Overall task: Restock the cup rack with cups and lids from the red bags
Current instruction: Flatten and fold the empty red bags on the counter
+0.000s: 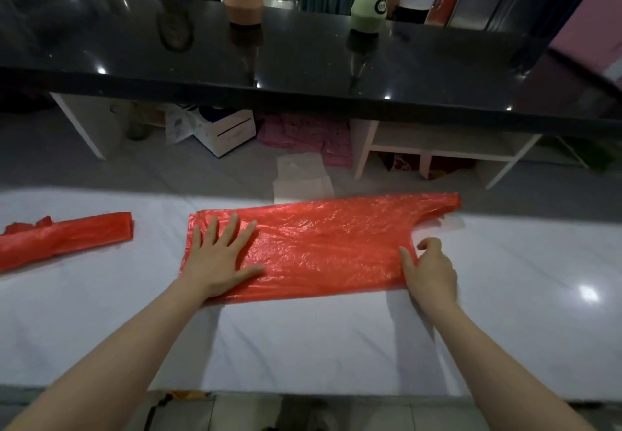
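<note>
**Flattening an emptied bag**

Pressing flat, the left hand [220, 259] is lying with fingers spread on the red bag [323, 248], centred on the worktop [303, 346]. The right hand [430, 272] is pinching its edge. A second bag [64, 237] is lying folded; no cups, lids or rack are showing.

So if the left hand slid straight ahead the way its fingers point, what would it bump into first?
Probably nothing solid. The left hand lies flat on the red plastic bag, fingers pointing away; beyond the bag's far edge only bare white table shows, then its edge.
</note>
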### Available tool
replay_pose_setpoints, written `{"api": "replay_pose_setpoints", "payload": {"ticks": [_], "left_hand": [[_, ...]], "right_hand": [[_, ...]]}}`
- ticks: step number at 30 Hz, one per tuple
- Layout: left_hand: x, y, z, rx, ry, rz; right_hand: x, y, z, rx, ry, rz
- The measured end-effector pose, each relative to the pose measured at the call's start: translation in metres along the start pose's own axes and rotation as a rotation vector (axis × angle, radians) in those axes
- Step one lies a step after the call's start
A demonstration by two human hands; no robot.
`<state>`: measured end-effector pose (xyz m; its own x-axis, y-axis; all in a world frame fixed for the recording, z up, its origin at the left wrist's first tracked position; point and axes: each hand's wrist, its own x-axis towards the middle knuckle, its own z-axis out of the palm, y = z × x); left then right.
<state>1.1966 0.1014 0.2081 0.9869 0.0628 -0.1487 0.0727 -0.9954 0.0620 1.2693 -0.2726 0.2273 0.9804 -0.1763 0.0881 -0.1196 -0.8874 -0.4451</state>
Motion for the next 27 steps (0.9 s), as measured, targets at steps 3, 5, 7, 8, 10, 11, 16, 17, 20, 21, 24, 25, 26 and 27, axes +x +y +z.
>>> {"api": "replay_pose_setpoints", "payload": {"ticks": [3,5,7,8,10,11,16,17,20,21,24,25,26,27], "left_hand": [[0.002,0.008,-0.009,0.037,0.093,0.059],[0.006,0.014,-0.013,0.048,0.08,0.091],[0.008,0.018,-0.01,0.048,0.028,0.115],[0.009,0.02,-0.007,0.041,0.0,0.132],[0.009,0.023,0.002,0.039,-0.031,0.165],[0.008,0.025,0.006,0.042,-0.031,0.178],[0.007,0.027,0.011,0.076,-0.019,0.206],[0.007,0.026,0.011,0.081,-0.017,0.203],[0.007,0.027,0.012,0.098,-0.017,0.192],[0.007,0.027,0.012,0.102,-0.018,0.189],[0.008,0.027,0.012,0.112,-0.027,0.179],[0.008,0.028,0.012,0.114,-0.031,0.177],[0.007,0.028,0.012,0.114,-0.035,0.173],[0.006,0.029,0.012,0.109,-0.038,0.167]], "right_hand": [[-0.005,-0.014,-0.001,0.01,0.189,-0.146],[-0.005,-0.029,0.001,-0.023,0.172,-0.308],[-0.001,-0.046,0.008,-0.084,0.056,-0.438],[0.002,-0.053,0.013,-0.131,-0.013,-0.487],[0.009,-0.064,0.025,-0.232,-0.137,-0.569],[0.013,-0.066,0.031,-0.276,-0.193,-0.599],[0.038,-0.03,0.042,-0.38,-0.33,-0.488],[0.045,-0.017,0.039,-0.386,-0.321,-0.413],[0.069,0.02,0.021,-0.408,-0.287,-0.239],[0.075,0.027,0.016,-0.421,-0.281,-0.219],[0.082,0.033,0.012,-0.416,-0.283,-0.215],[0.083,0.031,0.012,-0.392,-0.286,-0.207],[0.083,0.028,0.012,-0.365,-0.286,-0.195],[0.082,0.025,0.011,-0.342,-0.274,-0.189]]}}
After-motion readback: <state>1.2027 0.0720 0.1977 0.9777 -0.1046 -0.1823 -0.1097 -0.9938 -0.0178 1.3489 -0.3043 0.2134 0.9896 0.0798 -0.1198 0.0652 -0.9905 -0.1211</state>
